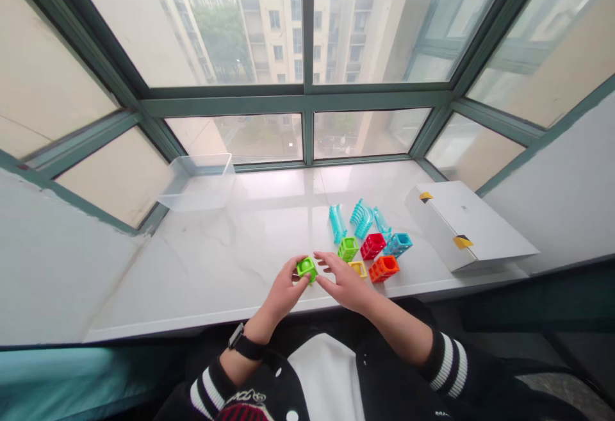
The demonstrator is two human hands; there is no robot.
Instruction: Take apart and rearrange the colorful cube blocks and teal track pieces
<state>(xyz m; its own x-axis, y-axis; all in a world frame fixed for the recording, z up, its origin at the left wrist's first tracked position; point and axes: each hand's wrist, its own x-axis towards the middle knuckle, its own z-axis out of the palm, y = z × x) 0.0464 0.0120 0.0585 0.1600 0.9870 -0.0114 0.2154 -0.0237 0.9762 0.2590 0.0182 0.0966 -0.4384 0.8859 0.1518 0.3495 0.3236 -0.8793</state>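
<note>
My left hand (287, 285) grips a bright green toy cube block (306, 268) above the front part of the white sill. Just right of that block is my right hand (343, 280), its fingers apart and nothing in them. Beyond the right hand stands another green block (348, 249). A yellow block (358, 269) is partly hidden by the same hand. Farther right are a red block (373, 246), an orange block (384, 268) and a blue block (398, 244).
Behind the blocks lie a clear teal straight track piece (337, 223), a curved one (362, 218) and a narrower one (382, 222). A transparent plastic bin (196, 182) stands at the back left. A white box (473, 225) sits on the right. Windows enclose the marble-patterned sill (192, 267).
</note>
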